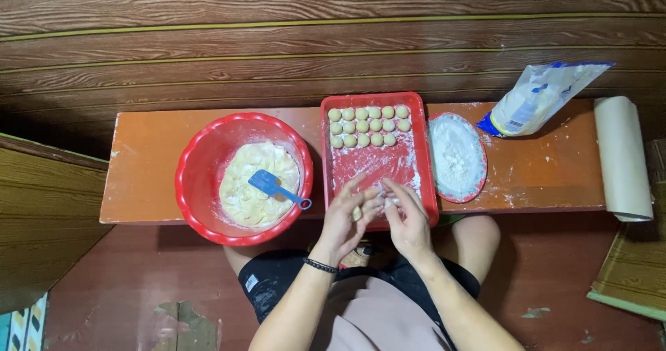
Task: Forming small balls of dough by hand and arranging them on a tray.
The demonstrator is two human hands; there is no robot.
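Pale dough piece [374,202] pinched between left hand [345,220] and right hand [408,219]; red tray [423,150] beneath.

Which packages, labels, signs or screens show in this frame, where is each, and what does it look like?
Plastic bag: far right end of the orange bench, leaning toward the wooden wall; soft pouch, white and pale with blue edges, and a small printed label panel on its lower left.
Paper roll: right edge of the bench, beside the bag; plain beige cylinder, no print visible.
No signs or screens in view.
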